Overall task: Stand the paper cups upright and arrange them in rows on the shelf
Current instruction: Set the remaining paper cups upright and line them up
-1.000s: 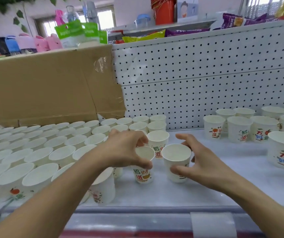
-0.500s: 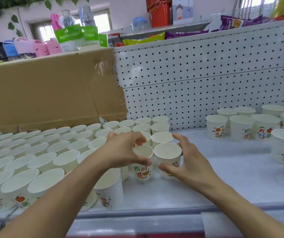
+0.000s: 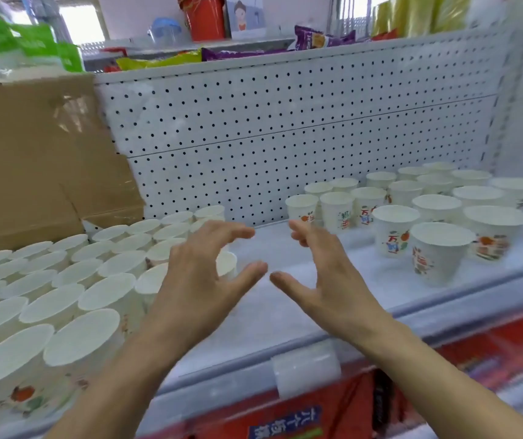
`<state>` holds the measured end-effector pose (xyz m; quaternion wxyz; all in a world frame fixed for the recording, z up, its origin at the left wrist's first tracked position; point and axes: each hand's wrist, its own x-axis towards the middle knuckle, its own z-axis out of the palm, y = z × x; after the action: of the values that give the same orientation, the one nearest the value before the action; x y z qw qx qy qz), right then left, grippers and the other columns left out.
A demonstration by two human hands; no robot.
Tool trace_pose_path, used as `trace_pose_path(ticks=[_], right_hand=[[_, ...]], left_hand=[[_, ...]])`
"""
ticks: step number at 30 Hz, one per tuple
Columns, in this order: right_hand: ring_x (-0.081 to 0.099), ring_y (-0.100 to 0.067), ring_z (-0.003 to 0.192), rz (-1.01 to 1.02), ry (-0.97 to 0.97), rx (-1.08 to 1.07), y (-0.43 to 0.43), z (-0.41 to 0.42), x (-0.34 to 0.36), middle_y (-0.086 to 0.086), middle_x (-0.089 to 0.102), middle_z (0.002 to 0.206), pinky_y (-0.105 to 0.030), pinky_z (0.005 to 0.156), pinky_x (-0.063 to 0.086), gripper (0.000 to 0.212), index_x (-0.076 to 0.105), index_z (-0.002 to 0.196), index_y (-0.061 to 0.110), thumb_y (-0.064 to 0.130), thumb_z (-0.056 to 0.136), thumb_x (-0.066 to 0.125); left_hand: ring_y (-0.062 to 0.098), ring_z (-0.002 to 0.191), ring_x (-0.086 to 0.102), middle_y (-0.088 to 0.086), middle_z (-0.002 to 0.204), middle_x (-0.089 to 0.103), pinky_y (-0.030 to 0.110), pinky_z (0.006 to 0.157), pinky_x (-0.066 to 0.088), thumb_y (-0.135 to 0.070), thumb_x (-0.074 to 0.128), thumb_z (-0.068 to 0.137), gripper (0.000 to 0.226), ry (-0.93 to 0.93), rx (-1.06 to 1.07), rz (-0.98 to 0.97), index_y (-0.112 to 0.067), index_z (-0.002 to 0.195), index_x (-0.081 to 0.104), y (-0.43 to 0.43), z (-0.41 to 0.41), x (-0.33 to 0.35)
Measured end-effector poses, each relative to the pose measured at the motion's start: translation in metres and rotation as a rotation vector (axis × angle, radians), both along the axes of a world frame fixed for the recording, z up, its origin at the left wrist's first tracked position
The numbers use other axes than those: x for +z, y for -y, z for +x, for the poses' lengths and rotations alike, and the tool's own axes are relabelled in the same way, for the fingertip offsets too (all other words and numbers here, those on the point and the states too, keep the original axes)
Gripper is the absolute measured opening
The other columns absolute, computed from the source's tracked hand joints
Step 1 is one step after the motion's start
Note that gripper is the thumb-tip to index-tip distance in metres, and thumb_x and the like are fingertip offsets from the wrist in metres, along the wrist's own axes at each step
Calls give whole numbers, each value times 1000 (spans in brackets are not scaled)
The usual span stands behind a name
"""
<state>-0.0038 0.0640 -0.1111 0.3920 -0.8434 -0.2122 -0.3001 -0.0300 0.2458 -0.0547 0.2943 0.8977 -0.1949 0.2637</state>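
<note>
The left hand point(image 3: 203, 280) and right hand point(image 3: 326, 277) are shown empty, fingers spread, over the shelf point(image 3: 285, 312) between the rowed cups point(image 3: 106, 291) and the loose cups point(image 3: 394, 229), which are judged light, crushable, and best gripped gently around the wall.

Paper cups point(image 3: 394, 231): white w/ red, orange & green fruit print. Shelf point(image 3: 285, 299) white; back panel point(image 3: 285, 122) white w/ black dot grid. Cardboard box point(image 3: 32, 160) brown; front strip point(image 3: 491, 346) red.
</note>
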Motion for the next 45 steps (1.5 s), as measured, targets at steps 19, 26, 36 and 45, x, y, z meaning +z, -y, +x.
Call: trace_pose_path(ticks=[19,26,36,45], right_hand=[[42,-19,121,284,-292,-275,288,14,-8,-3,39,138,-38,105,37,97,24,146,21,25,70,85],[50,-17,110,305,-276,-169,289,29,-12,-1,50,118,-38,96,44,92,30,144,21,19,70,84],[47,-26,109,239,-348,-234,239,36,-10,-16,42,137,-51,96,42,115,22,147,17,32,55,87],[38,-27,130,78,-289,-353,188,38,3,-12,37,142,-43,105,33,76,44,136,19,30,72,83]], left_hand=[[11,126,44,-11,140,40,39,98,31,-62,74,64,94,-231,80,-176,-29,139,29,269,39,-52],[10,124,46,-16,134,50,34,97,30,-57,72,69,75,-245,171,-234,-32,132,39,280,34,-50],[0,110,46,-23,119,53,37,102,40,-54,74,66,70,-121,221,-472,-40,127,43,174,-16,-30],[6,113,50,-20,123,54,42,101,42,-59,70,59,75,-150,234,-467,-42,127,42,107,-20,-38]])
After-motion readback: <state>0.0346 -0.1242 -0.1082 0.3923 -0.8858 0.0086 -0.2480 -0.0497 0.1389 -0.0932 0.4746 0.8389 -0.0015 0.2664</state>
